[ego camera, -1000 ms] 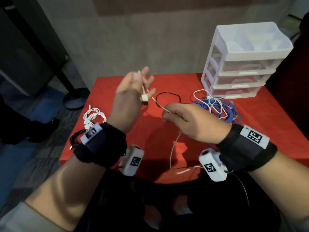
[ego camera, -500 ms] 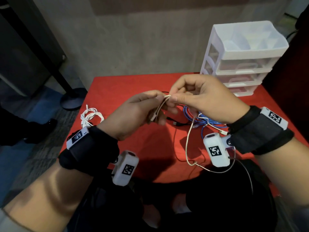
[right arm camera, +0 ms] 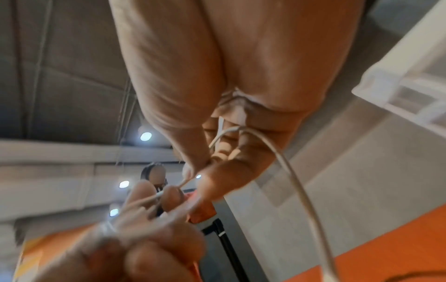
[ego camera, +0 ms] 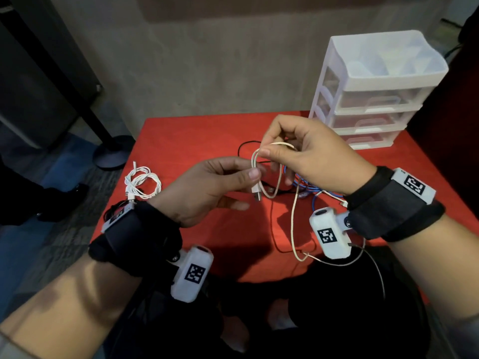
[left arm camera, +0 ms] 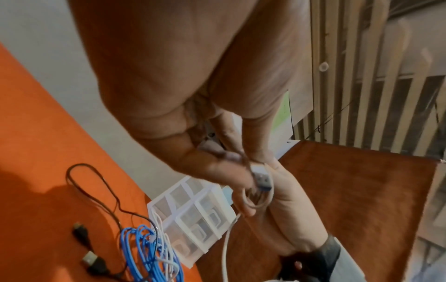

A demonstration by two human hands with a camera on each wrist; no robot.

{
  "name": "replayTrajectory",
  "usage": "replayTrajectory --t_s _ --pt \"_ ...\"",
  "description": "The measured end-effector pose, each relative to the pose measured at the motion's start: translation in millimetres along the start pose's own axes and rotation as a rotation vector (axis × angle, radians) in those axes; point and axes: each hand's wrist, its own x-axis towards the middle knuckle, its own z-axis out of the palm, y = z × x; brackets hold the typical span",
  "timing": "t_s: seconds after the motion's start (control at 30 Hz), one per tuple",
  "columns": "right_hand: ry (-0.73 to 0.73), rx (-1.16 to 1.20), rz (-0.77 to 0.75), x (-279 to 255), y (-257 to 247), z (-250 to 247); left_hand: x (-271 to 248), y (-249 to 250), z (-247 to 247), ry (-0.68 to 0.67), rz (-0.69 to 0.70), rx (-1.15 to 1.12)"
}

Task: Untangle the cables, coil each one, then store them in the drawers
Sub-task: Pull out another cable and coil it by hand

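1. White coiled cable (ego camera: pixel 142 184): flat on the red table (ego camera: pixel 197 136) at far left, apart from both hands. Looks already wound, not yet in a drawer.
2. Left hand (ego camera: pixel 204 189): thumb and forefinger pinch the cream cable (ego camera: pixel 293 216) just above its USB plug (ego camera: pixel 257 194). Plug hangs below the fingers, tip pointing down toward the table, long axis near vertical.
3. First loop stands upright between the hands, long axis vertical, top arc running right.
4. Right hand (ego camera: pixel 308 156): fingers curled, pinching the top of that loop, slightly above and just right of the left.
5. Slack tail drops from the right hand toward the near table edge, so my read is the next wrap feeds from the right and below; right hand is nearer it.
6. Blue cable bundle (left arm camera: pixel 147 253) and black cable (left arm camera: pixel 96 192) lie under the right hand, still mixed.
7. Drawer unit (ego camera: pixel 375 99): far right, all drawers closed.
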Motion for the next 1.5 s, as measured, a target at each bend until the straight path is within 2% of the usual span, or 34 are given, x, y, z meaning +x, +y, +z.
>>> replayTrajectory --t_s 0.13,0.27,0.33,0.47,0.53,0.6,0.67,0.73,0.77,0.87,0.9,0.97,1.03,1.13,1.23,1.33,1.43,1.5 --pt "0.025 -0.215 -0.104 0 5 2 2 -1 -5 -0.005 -0.050 -0.009" --pt "0.070 -0.230 -0.128 -2 5 13 3 -4 1 -0.026 -0.055 -0.026" --pt "0.083 -0.171 -0.098 -2 4 18 4 -6 5 0.042 -0.003 0.040" --pt "0.106 0.045 0.048 -2 0 25 11 -14 6 0.241 0.196 0.243" --pt "0.115 0.136 0.103 -3 -2 27 14 -21 9 0.314 0.256 0.263" --pt "0.125 0.165 0.125 -2 -3 28 16 -28 13 0.381 0.305 0.302" --pt "0.125 0.151 0.123 -3 -1 28 18 -33 11 0.409 0.380 0.444" --pt "0.117 0.118 0.113 -3 1 26 20 -33 6 0.336 0.404 0.456" --pt "0.109 0.112 0.105 -4 2 25 18 -30 4 0.268 0.364 0.384" --pt "0.072 0.137 0.039 -4 3 18 7 -21 6 0.046 0.200 0.020" --pt "0.065 0.146 0.011 -4 3 15 2 -16 9 0.009 0.148 -0.107" --pt "0.038 0.185 -0.025 -4 5 12 -4 -8 11 -0.026 0.040 -0.294" --pt "-0.003 0.210 -0.036 -4 5 12 -5 -3 12 -0.042 -0.028 -0.350" --pt "-0.020 0.196 -0.047 -5 3 13 -6 -2 14 -0.063 -0.033 -0.359" --pt "0.028 0.211 -0.048 -6 4 16 -7 -2 11 -0.082 -0.035 -0.355" --pt "0.043 0.232 -0.012 -6 9 17 -10 0 8 -0.110 -0.089 -0.374" --pt "0.042 0.216 0.029 -6 11 17 -14 0 10 -0.140 -0.127 -0.499" --pt "0.067 0.183 0.069 -6 15 21 -14 2 9 -0.090 -0.095 -0.587"
